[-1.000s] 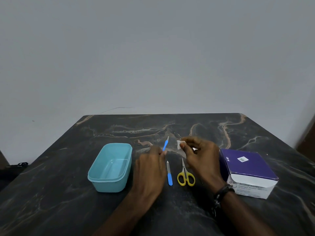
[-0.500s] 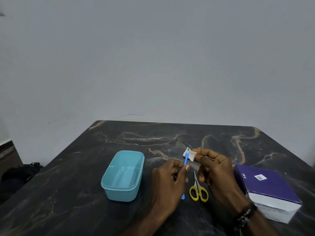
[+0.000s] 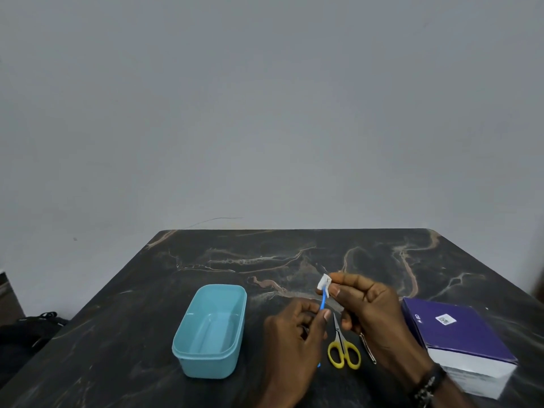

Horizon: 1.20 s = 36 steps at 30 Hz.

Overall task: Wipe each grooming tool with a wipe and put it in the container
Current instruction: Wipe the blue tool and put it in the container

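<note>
My left hand [image 3: 294, 340] pinches a thin blue grooming tool [image 3: 323, 300] that points up and away. My right hand [image 3: 371, 313] pinches a small white wipe [image 3: 324, 281] folded around the tool's upper end. An empty light-blue container [image 3: 210, 331] stands on the dark marble table [image 3: 265, 260], left of my hands. Yellow-handled scissors [image 3: 343, 348] lie on the table below my hands. Right of them lies a slim metal tool [image 3: 368, 347]. A blue tip of another tool [image 3: 318, 365] shows beside my left wrist; the rest is hidden.
A purple and white box [image 3: 459, 340] sits at the right near the table's edge. A black bag [image 3: 32, 328] lies on the floor to the left. A plain grey wall rises behind the table.
The blue tool was lifted toward the wipe, and the wipe now wraps its upper end. The camera view has shifted, so the table sits lower in the frame.
</note>
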Each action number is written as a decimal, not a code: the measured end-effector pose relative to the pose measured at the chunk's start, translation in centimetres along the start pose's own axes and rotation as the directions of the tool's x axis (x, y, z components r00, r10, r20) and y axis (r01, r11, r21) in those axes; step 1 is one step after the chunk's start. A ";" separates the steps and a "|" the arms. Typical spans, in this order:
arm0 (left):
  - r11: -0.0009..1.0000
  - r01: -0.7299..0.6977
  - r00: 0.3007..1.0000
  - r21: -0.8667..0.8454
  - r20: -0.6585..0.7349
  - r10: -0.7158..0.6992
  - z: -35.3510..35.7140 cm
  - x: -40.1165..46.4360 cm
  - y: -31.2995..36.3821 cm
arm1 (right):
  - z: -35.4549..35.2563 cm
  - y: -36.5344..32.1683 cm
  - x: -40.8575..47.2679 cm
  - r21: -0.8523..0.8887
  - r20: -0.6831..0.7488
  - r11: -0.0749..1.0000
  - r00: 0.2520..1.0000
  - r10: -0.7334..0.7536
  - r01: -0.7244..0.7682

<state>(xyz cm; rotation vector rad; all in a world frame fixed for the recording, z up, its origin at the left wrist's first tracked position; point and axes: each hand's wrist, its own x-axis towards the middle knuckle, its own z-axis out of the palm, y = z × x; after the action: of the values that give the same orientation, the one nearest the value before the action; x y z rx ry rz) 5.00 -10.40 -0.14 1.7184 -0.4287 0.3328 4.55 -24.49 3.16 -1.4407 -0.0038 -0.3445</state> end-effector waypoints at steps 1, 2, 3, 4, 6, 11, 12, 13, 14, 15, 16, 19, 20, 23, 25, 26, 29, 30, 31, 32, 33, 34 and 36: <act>1.000 0.003 1.000 -0.002 -0.003 -0.003 0.0 0.0 0.0 | 0.0 -0.1 -0.1 -0.011 0.017 1.000 1.000 0.001 -0.001; 1.000 0.006 1.000 -0.003 -0.002 -0.006 -0.1 -0.1 0.0 | 0.1 -0.1 -0.1 -0.018 0.031 1.000 1.000 0.003 -0.002; 1.000 0.008 1.000 0.001 0.002 -0.008 -0.1 -0.1 -0.1 | 0.1 -0.2 -0.2 -0.026 0.042 1.000 0.999 0.005 -0.004; 1.000 0.009 1.000 0.008 0.009 -0.009 -0.1 -0.1 -0.1 | 0.2 -0.3 -0.3 -0.034 0.050 0.999 0.999 0.010 -0.009; 1.000 0.010 1.000 0.010 0.014 -0.010 -0.1 -0.1 0.0 | 0.2 -0.5 -0.4 -0.048 0.064 0.998 0.998 0.030 -0.027; 1.000 0.025 1.000 -0.004 0.020 -0.024 0.1 -0.2 0.2 | 0.3 -0.7 -0.6 -0.051 0.096 0.997 0.994 0.060 -0.055; 1.000 0.027 0.999 -0.013 0.026 -0.026 0.2 -0.2 0.3 | 0.4 -0.8 -0.6 -0.035 0.096 0.997 0.993 0.065 -0.062; 0.999 0.026 0.999 -0.019 0.030 -0.026 0.2 -0.2 0.3 | 0.5 -0.8 -0.6 -0.023 0.092 0.998 0.994 0.067 -0.065; 1.000 0.024 0.999 -0.020 0.032 -0.023 0.3 -0.2 0.3 | 0.6 -0.9 -0.7 -0.015 0.086 0.998 0.994 0.065 -0.064; 1.000 0.020 0.999 -0.017 0.032 -0.019 0.3 -0.3 0.3 | 0.7 -0.9 -0.7 -0.013 0.078 0.998 0.995 0.061 -0.060; 1.000 0.015 0.999 -0.015 0.032 -0.015 0.3 -0.3 0.3 | 0.7 -0.9 -0.8 -0.009 0.069 0.998 0.996 0.056 -0.055; 1.000 -0.004 0.999 -0.019 0.040 0.004 0.2 -0.3 0.1 | 0.9 -0.8 -0.8 0.040 0.023 0.998 0.999 0.045 -0.046; 1.000 -0.009 0.999 -0.016 0.047 0.009 0.2 -0.3 0.1 | 1.0 -0.8 -0.8 0.049 0.009 0.998 0.999 0.043 -0.044; 0.999 -0.018 0.999 -0.031 0.038 0.019 0.2 -0.3 0.1 | 1.1 -0.8 -0.9 0.049 -0.010 0.998 0.999 0.036 -0.036; 0.999 -0.027 0.999 -0.037 0.028 0.028 0.2 -0.3 0.2 | 1.1 -0.8 -0.8 0.041 0.001 0.998 0.999 0.052 -0.052; 0.999 -0.031 0.999 -0.044 0.018 0.032 0.2 -0.3 0.2 | 1.1 -0.8 -0.8 0.030 0.011 0.997 0.998 0.065 -0.065; 0.999 -0.039 0.999 -0.036 0.001 0.039 0.2 -0.3 0.1 | 1.1 -0.7 -0.8 0.012 0.008 0.997 0.997 0.081 -0.081; 0.999 -0.040 0.999 -0.034 0.003 0.040 0.1 -0.2 0.2 | 1.1 -0.7 -0.7 0.019 -0.004 0.997 0.997 0.081 -0.081; 0.999 -0.040 0.999 -0.030 0.008 0.040 0.1 -0.3 0.3 | 1.2 -0.7 -0.7 0.028 -0.018 0.996 0.996 0.083 -0.083; 0.999 -0.037 0.999 -0.022 0.016 0.037 0.1 -0.3 0.4 | 1.2 -0.7 -0.7 0.037 -0.030 0.996 0.996 0.086 -0.085; 0.999 -0.033 0.999 -0.011 0.024 0.034 0.2 -0.3 0.4 | 1.3 -0.6 -0.7 0.046 -0.041 0.995 0.995 0.089 -0.087; 1.000 -0.031 0.999 -0.002 0.029 0.031 0.2 -0.3 0.4 | 1.5 -0.6 -0.8 0.057 -0.054 0.994 0.994 0.092 -0.089; 1.000 -0.030 0.999 0.005 0.028 0.029 0.3 -0.3 0.3 | 1.6 -0.7 -0.8 0.067 -0.071 0.993 0.992 0.102 -0.097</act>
<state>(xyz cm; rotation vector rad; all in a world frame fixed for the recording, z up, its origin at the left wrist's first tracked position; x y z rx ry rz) 4.59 -10.67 -0.05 1.7251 -0.4740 0.3324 3.94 -22.85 3.86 -1.3591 0.1161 -0.3131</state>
